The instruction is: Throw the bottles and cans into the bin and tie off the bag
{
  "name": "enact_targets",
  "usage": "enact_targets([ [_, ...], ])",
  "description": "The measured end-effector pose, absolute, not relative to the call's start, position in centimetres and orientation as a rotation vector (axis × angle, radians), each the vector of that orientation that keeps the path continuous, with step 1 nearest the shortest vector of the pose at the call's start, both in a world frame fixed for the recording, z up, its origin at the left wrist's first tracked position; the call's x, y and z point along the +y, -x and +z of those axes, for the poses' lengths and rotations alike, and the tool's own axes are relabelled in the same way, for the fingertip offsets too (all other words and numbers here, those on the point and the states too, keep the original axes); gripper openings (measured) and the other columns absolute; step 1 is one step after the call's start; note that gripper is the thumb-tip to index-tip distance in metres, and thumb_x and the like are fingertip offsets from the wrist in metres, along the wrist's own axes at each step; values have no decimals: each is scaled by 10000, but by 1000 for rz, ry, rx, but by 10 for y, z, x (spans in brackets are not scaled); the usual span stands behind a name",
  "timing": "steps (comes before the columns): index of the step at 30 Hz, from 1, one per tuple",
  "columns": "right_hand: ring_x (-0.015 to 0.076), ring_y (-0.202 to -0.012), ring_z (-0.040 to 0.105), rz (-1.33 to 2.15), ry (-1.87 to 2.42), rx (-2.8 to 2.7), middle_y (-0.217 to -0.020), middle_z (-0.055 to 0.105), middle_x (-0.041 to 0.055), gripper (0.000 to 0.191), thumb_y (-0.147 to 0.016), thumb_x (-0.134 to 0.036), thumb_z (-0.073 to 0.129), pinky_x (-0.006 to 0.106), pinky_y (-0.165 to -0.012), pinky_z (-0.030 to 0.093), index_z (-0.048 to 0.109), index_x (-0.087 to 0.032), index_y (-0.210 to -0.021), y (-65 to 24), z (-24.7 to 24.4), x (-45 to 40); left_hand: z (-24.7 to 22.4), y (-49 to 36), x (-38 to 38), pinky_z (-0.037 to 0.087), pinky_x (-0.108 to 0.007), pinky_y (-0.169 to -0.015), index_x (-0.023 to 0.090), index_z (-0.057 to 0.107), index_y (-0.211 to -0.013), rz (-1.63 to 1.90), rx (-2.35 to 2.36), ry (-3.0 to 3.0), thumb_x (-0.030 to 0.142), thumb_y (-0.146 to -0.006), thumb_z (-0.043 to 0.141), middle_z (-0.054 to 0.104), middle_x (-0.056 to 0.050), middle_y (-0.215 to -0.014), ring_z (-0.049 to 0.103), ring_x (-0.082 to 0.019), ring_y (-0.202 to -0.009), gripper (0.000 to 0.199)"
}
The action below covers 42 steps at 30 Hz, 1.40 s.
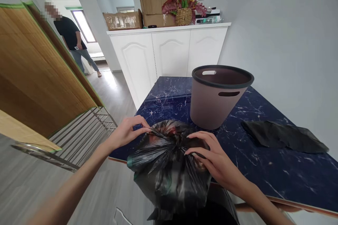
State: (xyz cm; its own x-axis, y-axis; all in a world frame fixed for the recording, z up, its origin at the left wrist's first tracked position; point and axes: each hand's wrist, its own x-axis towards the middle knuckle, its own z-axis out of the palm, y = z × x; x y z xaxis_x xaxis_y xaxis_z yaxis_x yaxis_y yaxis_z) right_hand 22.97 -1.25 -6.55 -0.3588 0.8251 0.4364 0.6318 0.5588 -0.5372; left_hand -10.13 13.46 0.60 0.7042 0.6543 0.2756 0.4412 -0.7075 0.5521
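A full black garbage bag (171, 179) sits at the near edge of the table, its top gathered into a twist or knot. Through the thin plastic, green and reddish contents show faintly. My left hand (129, 130) pinches a strand of the bag's top between thumb and fingers, left of the gathered middle. On the other side, my right hand (208, 151) curls its fingers around the bag's gathered plastic. Just behind the bag stands a mauve trash can (213, 103) with a dark rim and handle slots. A folded black garbage bag (285, 136) lies flat at the right.
The dark blue marbled table (264, 168) carries these things. Left of it is a metal rack (87, 126) with bamboo mats (44, 66). A white cabinet (171, 49) holds cardboard boxes (153, 3) and a flower basket (184, 16). Another person (70, 33) stands by the far doorway.
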Motion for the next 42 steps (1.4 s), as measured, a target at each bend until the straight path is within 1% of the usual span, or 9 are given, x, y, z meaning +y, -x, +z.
enact_targets([
  [8, 301, -1274, 516, 599, 1286, -1849, -1283, 568, 105, 334, -1135, -317, 406, 491, -1026, 500, 736, -341, -1086, -231, -70, -18, 4, 113, 135, 555, -317, -869, 233, 779, -962, 587, 764, -2496, 363, -1026, 687, 788, -54, -988, 721, -203, -927, 171],
  [12, 244, -1147, 615, 754, 1216, -1700, -1233, 604, 92, 374, -1140, -410, 408, 398, -997, 505, 723, -280, -986, -227, -53, -14, 8, 108, 126, 577, -315, -830, 217, 759, -894, 628, 855, -2243, 392, -979, 746, 792, -64, -996, 736, -205, -902, 195],
  [15, 182, -898, 676, 983, 1147, -1559, -1129, 678, 78, 387, -1134, -483, 418, 304, -774, 534, 711, -257, -1021, -220, -34, -11, 6, 95, 111, 570, -263, -627, 186, 646, -837, 635, 782, -1873, 407, -1010, 703, 798, -98, -1070, 724, -146, -698, 287],
  [17, 134, -659, 627, 1207, 1075, -1478, -976, 709, 56, 415, -1130, -532, 411, 271, -580, 460, 684, -234, -1036, -212, -22, -8, 4, 83, 100, 465, -209, -431, 195, 538, -853, 637, 701, -1621, 449, -1051, 631, 804, -107, -1025, 641, -94, -488, 336],
  [19, 109, -563, 585, 1349, 992, -1459, -909, 718, 44, 450, -1130, -554, 398, 264, -522, 398, 654, -212, -989, -204, -11, -6, 3, 71, 91, 350, -180, -323, 216, 475, -901, 644, 652, -1447, 488, -1066, 590, 801, -82, -949, 550, -70, -357, 339],
  [27, 121, -656, 544, 1062, 1141, -1728, -758, 623, -11, 458, -1155, -443, 379, 253, -660, 414, 491, -232, -764, -193, -2, 0, 14, 59, 89, 463, -214, -509, 224, 459, -948, 680, 699, -1639, 456, -1096, 556, 677, 45, -685, 575, -75, -430, 292],
  [34, 156, -655, 621, 877, 1350, -1894, -790, 676, 7, 355, -1146, -348, 332, 268, -622, 405, 476, -252, -836, -200, -27, -7, 0, 67, 91, 472, -246, -629, 223, 458, -939, 604, 711, -1727, 413, -1110, 536, 631, 57, -675, 578, -93, -560, 267],
  [39, 230, -800, 750, 473, 1466, -2031, -1006, 777, 58, 243, -1135, -381, 383, 302, -646, 465, 578, -249, -1195, -196, -41, -11, 0, 64, 88, 508, -272, -666, 219, 458, -933, 633, 681, -1662, 421, -1097, 560, 669, 30, -737, 647, -121, -627, 280],
  [42, 252, -907, 770, 272, 1390, -2143, -1164, 777, 90, 372, -1109, -402, 487, 321, -692, 507, 491, -257, -1451, -190, -45, -8, 10, 60, 83, 548, -307, -711, 218, 463, -921, 677, 654, -1630, 449, -1084, 579, 712, -1, -780, 694, -152, -691, 306],
])
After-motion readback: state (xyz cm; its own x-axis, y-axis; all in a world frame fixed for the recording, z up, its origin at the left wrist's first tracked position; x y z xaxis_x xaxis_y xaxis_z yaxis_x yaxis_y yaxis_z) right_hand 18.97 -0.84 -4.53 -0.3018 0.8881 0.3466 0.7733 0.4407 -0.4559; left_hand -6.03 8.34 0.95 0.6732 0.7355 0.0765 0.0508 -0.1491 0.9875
